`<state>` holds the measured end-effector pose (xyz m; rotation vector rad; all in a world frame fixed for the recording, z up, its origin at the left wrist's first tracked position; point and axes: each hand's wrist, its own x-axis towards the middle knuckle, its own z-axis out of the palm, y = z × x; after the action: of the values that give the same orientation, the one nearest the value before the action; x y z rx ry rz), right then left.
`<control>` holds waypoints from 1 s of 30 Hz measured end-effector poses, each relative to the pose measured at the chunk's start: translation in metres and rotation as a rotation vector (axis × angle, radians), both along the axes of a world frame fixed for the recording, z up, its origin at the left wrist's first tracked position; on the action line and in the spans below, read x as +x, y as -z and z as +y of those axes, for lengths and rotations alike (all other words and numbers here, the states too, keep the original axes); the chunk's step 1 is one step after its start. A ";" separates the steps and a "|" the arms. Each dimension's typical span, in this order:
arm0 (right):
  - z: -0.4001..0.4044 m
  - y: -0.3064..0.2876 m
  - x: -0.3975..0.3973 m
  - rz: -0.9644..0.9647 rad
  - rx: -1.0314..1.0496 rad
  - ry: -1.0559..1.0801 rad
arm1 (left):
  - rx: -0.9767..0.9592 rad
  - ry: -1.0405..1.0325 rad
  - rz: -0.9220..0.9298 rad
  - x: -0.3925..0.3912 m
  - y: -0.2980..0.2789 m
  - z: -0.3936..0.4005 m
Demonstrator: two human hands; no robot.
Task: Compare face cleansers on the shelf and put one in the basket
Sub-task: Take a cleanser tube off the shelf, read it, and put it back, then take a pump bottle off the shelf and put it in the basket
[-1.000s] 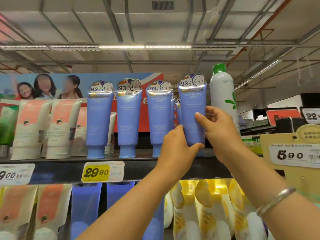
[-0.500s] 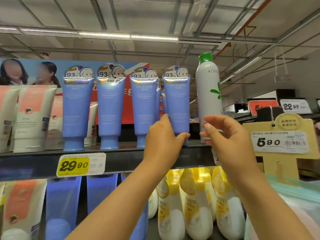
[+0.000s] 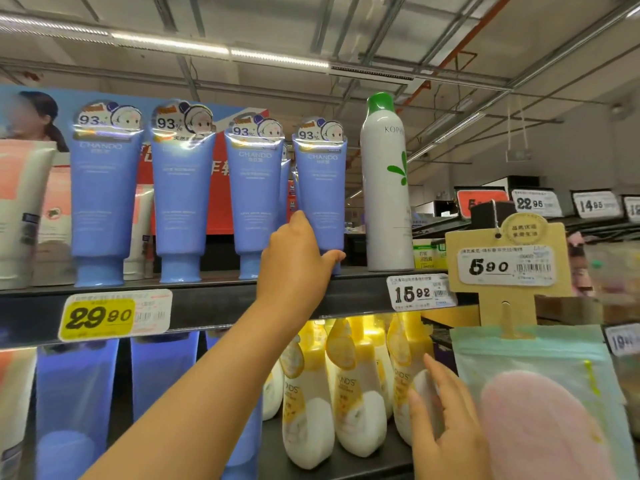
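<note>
Fingers of the left hand (image 3: 296, 258) are curling round the lower part of the rightmost blue plastic cleanser tube (image 3: 321, 188), thumb showing at its right side just above the cap. That tube is standing upright, cap down, on the dark upper shelf (image 3: 214, 299), last in a row of matching blue tubes (image 3: 181, 199) with round "93%" cardboard toppers. Just beside it on the right, a tall white spray can with a green cap and green leaf print (image 3: 385, 188) is standing apart from the hand. Lower down, the right hand (image 3: 446, 420) is reaching out with fingers straight and spread, holding nothing, its fingertips lying over the rightmost of the yellow-and-white pump bottles (image 3: 356, 393) on the shelf below; I cannot tell whether they are touching it. A yellow "29.90" price tag (image 3: 98, 317) is sticking to the shelf edge at the left, and a pale green pouch with a pink pad (image 3: 540, 410) is hanging at the right.
</note>
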<state>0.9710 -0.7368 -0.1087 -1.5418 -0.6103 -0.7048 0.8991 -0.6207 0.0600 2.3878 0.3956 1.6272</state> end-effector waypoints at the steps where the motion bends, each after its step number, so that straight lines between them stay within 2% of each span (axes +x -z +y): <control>1: 0.001 0.003 0.002 -0.009 -0.030 0.052 | -0.002 -0.001 -0.003 0.000 0.000 0.000; 6: 0.009 0.005 0.014 0.134 -0.144 0.106 | -0.005 -0.006 0.003 -0.001 -0.001 0.000; 11: 0.011 0.000 0.027 0.327 -0.234 -0.036 | -0.003 -0.025 0.029 -0.001 -0.001 0.000; 14: 0.010 -0.002 0.028 0.377 -0.266 -0.060 | -0.006 -0.028 0.038 -0.002 -0.001 -0.001; 22: 0.000 0.002 0.020 0.354 -0.034 -0.056 | -0.026 0.040 -0.095 -0.017 0.004 -0.006; 30: -0.025 -0.004 -0.001 0.337 0.096 -0.257 | -0.085 0.262 -0.254 -0.048 0.036 -0.025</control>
<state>0.9698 -0.7615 -0.1050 -1.4205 -0.5001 -0.2663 0.8515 -0.6456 0.0240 2.0376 0.0989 1.7216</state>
